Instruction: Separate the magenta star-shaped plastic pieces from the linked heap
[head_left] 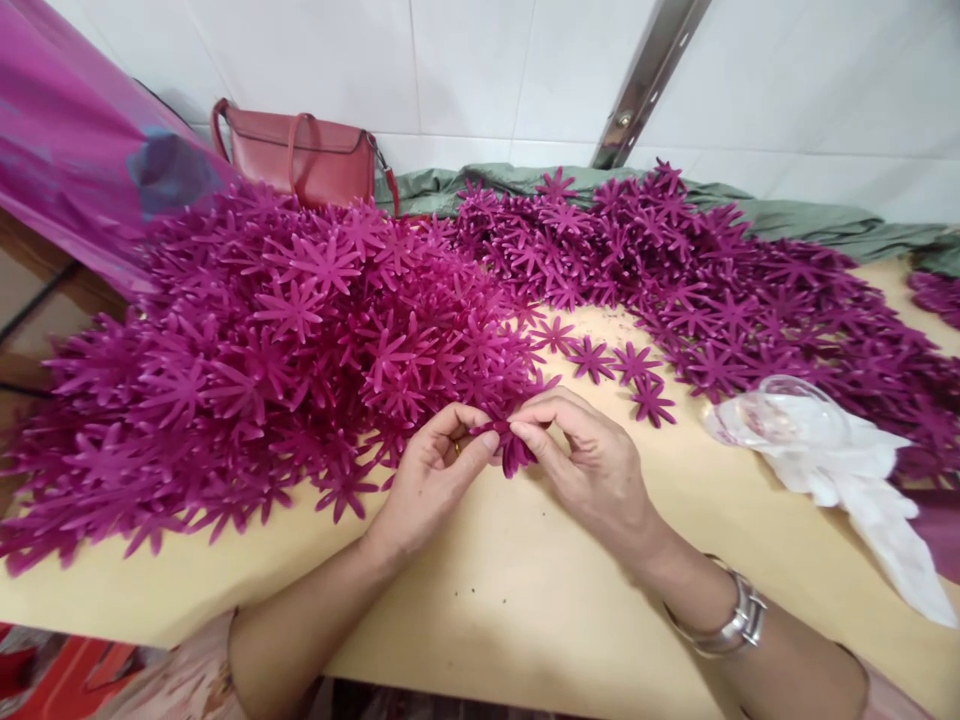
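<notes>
A purple artificial flower (517,455) is pinched between both hands, just above the table near the middle. My left hand (442,465) grips its left side with thumb and index finger, and a ring shows on one finger. From the right, my right hand (581,460) pinches the other side between thumb and fingertips. The fingers cover part of the petals. To the left, close by, spreads a large heap of magenta flowers (300,330). A few loose flowers (634,362) lie flat beyond my right hand.
A darker purple heap of flowers (765,290) runs along the back right. On the right, a clear plastic container (780,405) sits by crumpled white tissue (847,470). A red handbag (300,150) stands at the wall behind the left heap. Green cloth (802,215) lines the table's (525,620) back edge.
</notes>
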